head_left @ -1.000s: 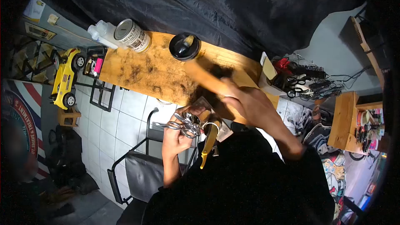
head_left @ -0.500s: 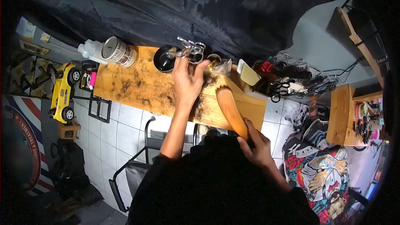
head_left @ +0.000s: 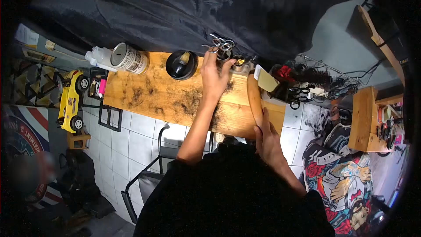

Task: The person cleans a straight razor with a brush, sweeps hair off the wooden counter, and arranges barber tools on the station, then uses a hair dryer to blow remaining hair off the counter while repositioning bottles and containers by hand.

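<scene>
My left hand (head_left: 213, 79) reaches to the table's back edge, thumb and fingers around a small metal cup (head_left: 224, 55) with several silver scissors (head_left: 222, 42) standing in it. Right beside its thumb is a second small cup (head_left: 239, 63) with something yellow in it. In my right hand (head_left: 268, 142) is a curved wooden brush (head_left: 254, 96), gripped at its near end and pointing away from me over the table. A black bowl (head_left: 180, 73) with a brush (head_left: 184, 58) in it sits left of my left hand.
Dark hair clippings (head_left: 186, 102) lie scattered on the wooden table (head_left: 166, 92). A labelled tin (head_left: 131, 61) and clear bottles (head_left: 100, 57) stand at the left end. At the right are a pale yellow container (head_left: 266, 80), black-handled scissors (head_left: 299, 92) and a wire rack (head_left: 324, 63). A chair (head_left: 169, 151) stands below.
My left hand has moved right along the back edge with the cup of scissors. The wooden brush in my right hand has swung right and away from me, nearer the yellow container.
</scene>
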A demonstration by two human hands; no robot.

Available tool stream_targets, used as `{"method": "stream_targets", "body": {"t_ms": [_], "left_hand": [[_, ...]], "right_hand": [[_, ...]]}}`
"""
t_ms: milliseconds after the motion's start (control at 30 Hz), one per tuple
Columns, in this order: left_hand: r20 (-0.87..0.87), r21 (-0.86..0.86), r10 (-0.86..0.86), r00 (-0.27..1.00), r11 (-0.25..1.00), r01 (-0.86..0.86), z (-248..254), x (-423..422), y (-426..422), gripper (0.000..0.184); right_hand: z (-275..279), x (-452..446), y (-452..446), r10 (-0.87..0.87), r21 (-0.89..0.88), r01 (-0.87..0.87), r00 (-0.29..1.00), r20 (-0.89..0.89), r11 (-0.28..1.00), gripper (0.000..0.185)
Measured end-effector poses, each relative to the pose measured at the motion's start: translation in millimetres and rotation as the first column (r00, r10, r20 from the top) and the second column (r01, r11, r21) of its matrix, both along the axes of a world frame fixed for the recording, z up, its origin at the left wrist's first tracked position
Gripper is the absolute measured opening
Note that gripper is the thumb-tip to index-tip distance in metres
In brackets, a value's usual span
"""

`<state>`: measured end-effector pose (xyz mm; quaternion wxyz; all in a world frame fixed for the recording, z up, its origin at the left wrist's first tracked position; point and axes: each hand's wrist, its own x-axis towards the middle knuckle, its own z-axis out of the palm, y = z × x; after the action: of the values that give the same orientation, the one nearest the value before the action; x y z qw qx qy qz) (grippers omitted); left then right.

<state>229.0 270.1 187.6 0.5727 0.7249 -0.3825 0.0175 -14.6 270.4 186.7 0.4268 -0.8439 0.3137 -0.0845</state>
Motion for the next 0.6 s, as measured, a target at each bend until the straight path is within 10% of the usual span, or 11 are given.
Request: {"method": "stream_targets", "body": {"t_ms": [233,433,600], "left_hand": [[0.313,0.086,0.123,0.942,0.984,-0.157,15.7,5.4,40.5,0.044],[0.466,0.295,0.351,0.812,0.804,-0.517,-8.6,38.9,110.0,0.032],[0.199,0.243,0.265,0.943,0.919,-0.310,-18.0,58.6,122.1,0.024]], "right_hand": [[-20.8,16.3,12.0,-0.041,-0.086,0.047,0.996,0.078,0.995,0.056],[-10.2,60.0,8.0,0.251,-0.315,-0.185,0.950,0.184,0.931,0.053],[1.7,64.2,11.9,0.063,-0.013,-0.062,0.986,0.154,0.998,0.050]]}}
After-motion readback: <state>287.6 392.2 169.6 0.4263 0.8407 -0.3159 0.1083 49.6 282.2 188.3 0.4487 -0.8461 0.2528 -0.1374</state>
